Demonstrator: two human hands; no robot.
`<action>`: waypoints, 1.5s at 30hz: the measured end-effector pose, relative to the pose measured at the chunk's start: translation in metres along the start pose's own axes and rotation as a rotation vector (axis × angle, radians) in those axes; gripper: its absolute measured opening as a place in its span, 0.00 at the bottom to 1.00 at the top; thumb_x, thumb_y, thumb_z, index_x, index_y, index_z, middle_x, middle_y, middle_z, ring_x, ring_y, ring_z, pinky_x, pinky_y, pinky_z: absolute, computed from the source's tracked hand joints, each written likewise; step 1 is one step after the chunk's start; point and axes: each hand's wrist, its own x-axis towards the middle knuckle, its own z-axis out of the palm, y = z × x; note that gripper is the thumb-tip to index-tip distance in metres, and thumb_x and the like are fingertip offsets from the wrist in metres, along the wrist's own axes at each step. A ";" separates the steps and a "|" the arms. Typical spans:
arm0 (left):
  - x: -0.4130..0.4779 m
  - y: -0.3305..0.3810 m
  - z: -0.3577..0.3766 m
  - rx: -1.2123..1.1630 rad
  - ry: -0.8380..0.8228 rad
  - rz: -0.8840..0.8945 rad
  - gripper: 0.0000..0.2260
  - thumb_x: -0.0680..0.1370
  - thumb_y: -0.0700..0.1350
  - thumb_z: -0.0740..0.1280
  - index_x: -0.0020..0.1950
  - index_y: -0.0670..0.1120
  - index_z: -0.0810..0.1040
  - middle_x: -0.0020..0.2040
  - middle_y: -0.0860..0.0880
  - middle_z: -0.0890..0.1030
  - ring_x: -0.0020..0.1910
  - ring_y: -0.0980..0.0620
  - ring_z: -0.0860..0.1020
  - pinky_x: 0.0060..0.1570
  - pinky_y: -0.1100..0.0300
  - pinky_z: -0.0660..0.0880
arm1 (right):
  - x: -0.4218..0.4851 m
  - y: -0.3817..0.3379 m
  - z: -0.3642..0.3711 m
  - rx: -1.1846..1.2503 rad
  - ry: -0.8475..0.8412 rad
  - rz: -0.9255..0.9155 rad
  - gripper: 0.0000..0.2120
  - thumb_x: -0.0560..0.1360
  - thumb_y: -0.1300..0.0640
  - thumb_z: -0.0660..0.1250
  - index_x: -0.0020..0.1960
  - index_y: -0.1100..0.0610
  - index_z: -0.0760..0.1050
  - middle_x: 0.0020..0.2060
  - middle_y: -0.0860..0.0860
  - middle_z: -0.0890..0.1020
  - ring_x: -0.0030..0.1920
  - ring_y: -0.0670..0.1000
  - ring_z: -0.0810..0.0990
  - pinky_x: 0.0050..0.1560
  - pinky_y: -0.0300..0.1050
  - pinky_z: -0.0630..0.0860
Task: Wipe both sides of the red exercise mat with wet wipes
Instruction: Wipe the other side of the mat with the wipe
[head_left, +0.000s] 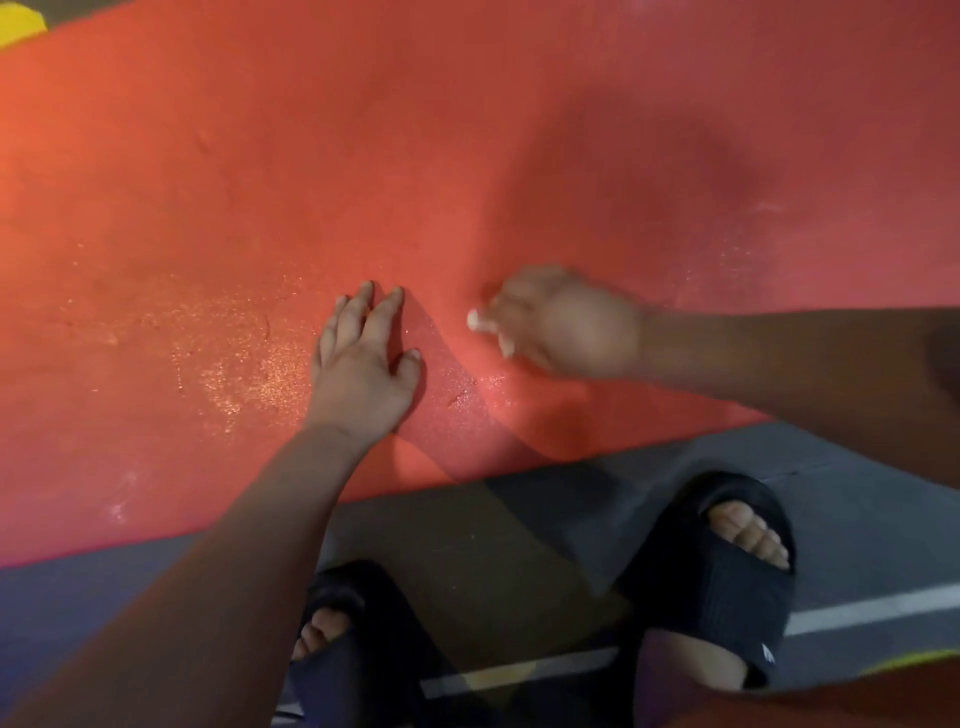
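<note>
The red exercise mat (363, 156) lies flat on the floor and fills most of the view, with shiny damp patches near its front edge. My left hand (361, 358) rests flat on the mat with straight fingers. To its right, my right hand (561, 322) is blurred and curled over a small white wet wipe (475, 318), which peeks out from under the fingers and presses on the mat.
The mat's front edge runs diagonally above a grey floor (857, 519) with a white line (878, 608). My two feet in black slide sandals (722, 571) stand just in front of the mat. A yellow object (18, 21) shows at the far left corner.
</note>
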 end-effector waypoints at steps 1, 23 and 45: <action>0.001 -0.001 -0.001 0.010 -0.008 0.006 0.32 0.80 0.50 0.66 0.82 0.58 0.58 0.84 0.52 0.53 0.83 0.46 0.47 0.80 0.43 0.49 | -0.012 -0.022 0.009 0.012 -0.073 -0.088 0.11 0.79 0.55 0.64 0.59 0.56 0.80 0.42 0.52 0.80 0.43 0.58 0.78 0.46 0.52 0.75; -0.010 -0.028 -0.018 0.079 -0.024 -0.018 0.35 0.75 0.52 0.72 0.80 0.59 0.62 0.81 0.49 0.57 0.78 0.41 0.56 0.76 0.40 0.59 | 0.014 -0.018 0.008 -0.157 -0.024 -0.167 0.08 0.78 0.55 0.65 0.53 0.55 0.81 0.41 0.54 0.77 0.43 0.59 0.78 0.45 0.51 0.73; -0.020 -0.056 -0.026 -0.016 0.115 -0.150 0.28 0.77 0.49 0.68 0.76 0.54 0.68 0.77 0.48 0.63 0.74 0.43 0.60 0.74 0.45 0.61 | 0.020 -0.074 0.039 -0.013 -0.265 -0.472 0.14 0.85 0.51 0.56 0.56 0.54 0.78 0.43 0.50 0.77 0.45 0.54 0.77 0.50 0.50 0.71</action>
